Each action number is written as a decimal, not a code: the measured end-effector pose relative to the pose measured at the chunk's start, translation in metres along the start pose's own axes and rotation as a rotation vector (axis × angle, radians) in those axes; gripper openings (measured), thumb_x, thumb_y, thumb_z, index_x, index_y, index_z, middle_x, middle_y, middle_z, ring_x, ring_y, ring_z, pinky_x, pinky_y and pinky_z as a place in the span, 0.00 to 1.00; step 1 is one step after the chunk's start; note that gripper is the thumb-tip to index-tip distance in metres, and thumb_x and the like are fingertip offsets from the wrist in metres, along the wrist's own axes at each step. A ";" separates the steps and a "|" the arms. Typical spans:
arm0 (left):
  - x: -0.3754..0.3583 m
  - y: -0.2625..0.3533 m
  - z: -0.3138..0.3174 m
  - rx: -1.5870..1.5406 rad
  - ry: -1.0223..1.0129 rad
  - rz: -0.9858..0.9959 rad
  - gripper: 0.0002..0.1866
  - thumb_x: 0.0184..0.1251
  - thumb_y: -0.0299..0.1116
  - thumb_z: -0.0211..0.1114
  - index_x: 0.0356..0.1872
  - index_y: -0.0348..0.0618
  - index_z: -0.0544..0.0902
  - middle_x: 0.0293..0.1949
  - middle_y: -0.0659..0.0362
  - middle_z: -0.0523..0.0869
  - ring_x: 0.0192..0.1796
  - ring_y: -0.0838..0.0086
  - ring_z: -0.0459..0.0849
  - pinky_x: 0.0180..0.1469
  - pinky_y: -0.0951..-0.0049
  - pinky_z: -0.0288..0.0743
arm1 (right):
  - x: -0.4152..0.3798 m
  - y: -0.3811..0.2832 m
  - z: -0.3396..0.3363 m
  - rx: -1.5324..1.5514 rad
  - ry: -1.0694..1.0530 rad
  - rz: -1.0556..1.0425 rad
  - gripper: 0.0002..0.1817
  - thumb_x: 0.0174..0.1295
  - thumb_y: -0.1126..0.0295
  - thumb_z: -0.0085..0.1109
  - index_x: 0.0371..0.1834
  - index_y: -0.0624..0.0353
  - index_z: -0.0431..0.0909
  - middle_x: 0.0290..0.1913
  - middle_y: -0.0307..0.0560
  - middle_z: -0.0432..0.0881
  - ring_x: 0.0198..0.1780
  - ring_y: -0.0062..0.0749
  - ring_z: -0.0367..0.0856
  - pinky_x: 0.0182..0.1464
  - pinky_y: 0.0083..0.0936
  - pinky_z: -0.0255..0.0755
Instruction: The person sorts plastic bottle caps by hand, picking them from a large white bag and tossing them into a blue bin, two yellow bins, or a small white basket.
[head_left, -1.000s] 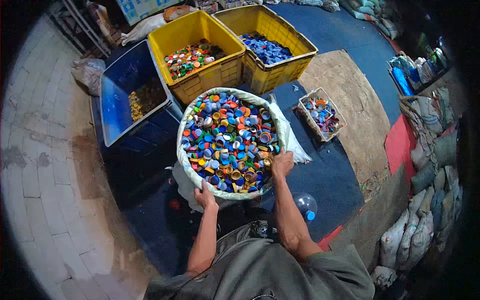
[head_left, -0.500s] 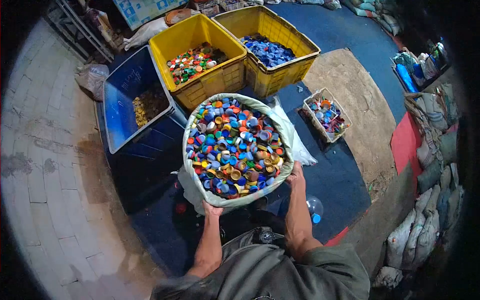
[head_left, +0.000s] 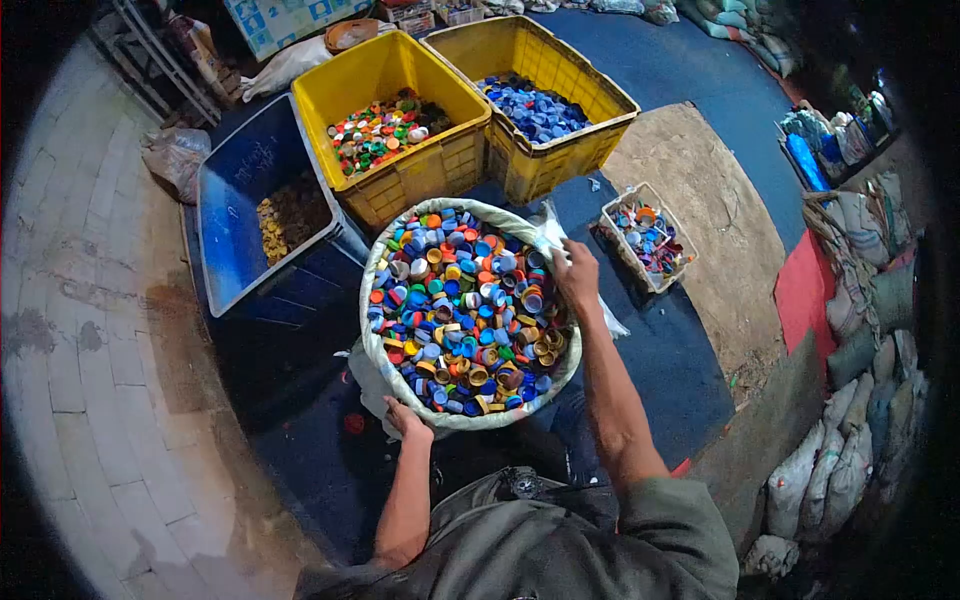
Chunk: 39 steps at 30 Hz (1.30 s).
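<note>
A round, pale sack (head_left: pixel 372 345) with a rolled rim stands upright in front of me, full of multicoloured bottle caps (head_left: pixel 460 310). My right hand (head_left: pixel 577 280) is at the far right part of the rim, its fingers closed on the sack's edge. At the near left side, my left hand (head_left: pixel 408 420) rests against the outside of the sack with its fingers stretched out. White sheeting (head_left: pixel 608 318) shows behind the sack to the right.
Beyond the sack stand a blue bin (head_left: pixel 225 240) with yellow caps, a yellow bin (head_left: pixel 400 170) with mixed caps and another yellow bin (head_left: pixel 560 165) with blue caps. A small white basket (head_left: pixel 652 282) of caps sits right. Filled sacks (head_left: pixel 840 450) line the right side.
My right hand has moved up along the rim, from the near right side to the far right. My left hand has loosened and shifted slightly left. The sack sits slightly lower in view.
</note>
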<state>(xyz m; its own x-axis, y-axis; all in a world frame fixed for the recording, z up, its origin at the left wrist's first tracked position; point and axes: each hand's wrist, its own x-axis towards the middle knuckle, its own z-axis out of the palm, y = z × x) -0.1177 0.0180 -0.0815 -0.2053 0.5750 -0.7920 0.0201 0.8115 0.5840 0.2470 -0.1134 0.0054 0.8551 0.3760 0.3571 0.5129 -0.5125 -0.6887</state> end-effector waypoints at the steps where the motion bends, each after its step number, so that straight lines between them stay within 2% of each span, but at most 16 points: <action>1: -0.005 -0.001 0.005 0.004 0.061 0.044 0.35 0.72 0.60 0.40 0.68 0.43 0.60 0.66 0.52 0.66 0.63 0.56 0.71 0.62 0.53 0.67 | 0.010 -0.008 0.009 -0.033 -0.041 -0.094 0.13 0.59 0.65 0.58 0.39 0.66 0.79 0.40 0.62 0.80 0.44 0.54 0.79 0.49 0.40 0.72; 5: 0.001 -0.004 0.007 0.038 0.159 0.136 0.33 0.72 0.56 0.44 0.66 0.39 0.62 0.65 0.50 0.67 0.64 0.55 0.71 0.62 0.53 0.66 | 0.029 0.015 0.046 -0.265 -0.337 0.082 0.14 0.58 0.63 0.59 0.33 0.66 0.79 0.36 0.63 0.82 0.41 0.57 0.80 0.44 0.46 0.72; 6: -0.001 -0.004 0.006 -0.017 0.119 0.122 0.33 0.72 0.55 0.45 0.67 0.37 0.61 0.65 0.49 0.67 0.63 0.55 0.71 0.62 0.53 0.67 | 0.031 0.010 0.045 -0.207 -0.283 0.148 0.14 0.57 0.63 0.59 0.31 0.66 0.80 0.32 0.63 0.82 0.38 0.59 0.81 0.41 0.47 0.73; 9: -0.009 0.002 0.010 -0.130 0.032 0.079 0.34 0.72 0.53 0.46 0.67 0.34 0.60 0.64 0.46 0.68 0.61 0.54 0.73 0.61 0.53 0.69 | 0.052 0.058 0.066 -0.010 -0.207 0.328 0.18 0.59 0.61 0.60 0.27 0.70 0.79 0.24 0.59 0.81 0.29 0.51 0.81 0.35 0.43 0.72; 10: -0.015 0.006 0.013 -0.136 0.028 0.059 0.33 0.72 0.53 0.46 0.67 0.35 0.60 0.64 0.46 0.68 0.61 0.54 0.73 0.60 0.53 0.69 | 0.072 0.081 0.067 0.191 -0.422 0.554 0.20 0.60 0.60 0.61 0.23 0.70 0.78 0.21 0.50 0.79 0.27 0.37 0.78 0.30 0.41 0.69; 11: -0.019 0.006 0.013 -0.140 0.028 0.036 0.33 0.72 0.52 0.47 0.66 0.35 0.61 0.64 0.46 0.68 0.61 0.54 0.73 0.60 0.53 0.70 | 0.084 0.078 0.050 0.266 -0.608 0.676 0.18 0.60 0.62 0.60 0.29 0.72 0.79 0.25 0.45 0.77 0.26 0.30 0.72 0.27 0.40 0.67; 14: -0.020 0.009 0.018 -0.161 0.090 0.012 0.29 0.74 0.50 0.46 0.64 0.36 0.66 0.62 0.52 0.72 0.61 0.57 0.74 0.60 0.51 0.69 | 0.090 0.132 0.082 0.267 -0.691 0.710 0.23 0.59 0.55 0.56 0.28 0.71 0.78 0.25 0.48 0.78 0.27 0.30 0.73 0.31 0.38 0.67; 16: -0.029 0.012 0.023 -0.170 0.190 0.001 0.26 0.75 0.48 0.45 0.59 0.35 0.71 0.59 0.51 0.75 0.58 0.58 0.76 0.58 0.54 0.71 | 0.080 0.115 0.086 0.350 -0.573 0.757 0.23 0.59 0.56 0.55 0.29 0.71 0.78 0.25 0.48 0.77 0.28 0.30 0.73 0.31 0.38 0.66; 17: -0.024 0.007 0.022 -0.111 0.211 0.142 0.25 0.75 0.47 0.46 0.57 0.34 0.72 0.58 0.50 0.75 0.56 0.58 0.77 0.56 0.54 0.72 | 0.076 0.121 0.096 0.423 -0.535 0.683 0.19 0.58 0.59 0.54 0.32 0.69 0.79 0.29 0.57 0.81 0.32 0.42 0.79 0.36 0.42 0.70; 20: -0.014 -0.006 0.014 0.213 0.232 0.580 0.19 0.72 0.41 0.51 0.50 0.33 0.74 0.51 0.47 0.78 0.50 0.60 0.79 0.50 0.58 0.73 | 0.075 0.052 0.054 0.010 -0.330 0.491 0.18 0.58 0.59 0.55 0.41 0.66 0.77 0.41 0.68 0.81 0.47 0.62 0.79 0.49 0.45 0.71; 23: -0.078 0.007 0.051 0.497 0.354 1.221 0.14 0.66 0.33 0.60 0.45 0.34 0.74 0.42 0.49 0.80 0.44 0.61 0.79 0.48 0.62 0.72 | 0.060 0.055 0.045 0.164 -0.064 0.391 0.20 0.60 0.63 0.57 0.49 0.67 0.72 0.44 0.62 0.81 0.44 0.50 0.82 0.50 0.37 0.72; 24: -0.105 0.016 0.069 0.490 0.205 1.289 0.15 0.61 0.32 0.66 0.43 0.36 0.72 0.38 0.51 0.79 0.43 0.61 0.78 0.49 0.63 0.70 | 0.053 0.050 0.036 0.210 -0.020 0.399 0.19 0.60 0.65 0.57 0.49 0.67 0.71 0.44 0.61 0.80 0.44 0.49 0.81 0.50 0.37 0.72; 27: -0.132 0.000 0.114 0.662 -0.143 1.446 0.23 0.54 0.35 0.71 0.48 0.37 0.72 0.40 0.53 0.79 0.45 0.61 0.75 0.48 0.62 0.68 | 0.022 0.040 0.001 0.310 0.061 0.426 0.19 0.60 0.68 0.57 0.51 0.67 0.69 0.47 0.59 0.77 0.46 0.43 0.78 0.50 0.35 0.71; 28: -0.158 -0.002 0.131 0.603 -0.302 1.290 0.27 0.51 0.38 0.73 0.50 0.38 0.72 0.40 0.55 0.79 0.47 0.60 0.75 0.51 0.59 0.65 | 0.009 0.041 -0.006 0.314 0.059 0.418 0.19 0.59 0.68 0.58 0.51 0.67 0.69 0.47 0.58 0.77 0.46 0.43 0.78 0.50 0.35 0.71; 31: -0.173 -0.013 0.169 0.800 -0.296 1.480 0.32 0.49 0.45 0.75 0.52 0.41 0.71 0.42 0.55 0.80 0.49 0.59 0.74 0.55 0.56 0.59 | -0.020 0.045 -0.027 0.306 0.015 0.409 0.19 0.60 0.69 0.59 0.51 0.65 0.69 0.44 0.55 0.80 0.45 0.39 0.80 0.50 0.31 0.73; 39: -0.174 -0.024 0.201 0.960 -0.211 1.301 0.32 0.52 0.52 0.71 0.52 0.42 0.71 0.43 0.55 0.81 0.50 0.59 0.73 0.56 0.55 0.57 | -0.050 0.041 -0.060 0.323 -0.069 0.392 0.18 0.59 0.72 0.58 0.51 0.65 0.69 0.40 0.56 0.81 0.42 0.41 0.81 0.47 0.33 0.73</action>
<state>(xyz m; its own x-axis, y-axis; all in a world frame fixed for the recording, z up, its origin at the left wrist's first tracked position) 0.1143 -0.0808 0.0059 0.5649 0.8228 0.0626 0.6473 -0.4889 0.5848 0.2298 -0.1994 -0.0025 0.9660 0.2586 -0.0021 0.0956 -0.3645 -0.9263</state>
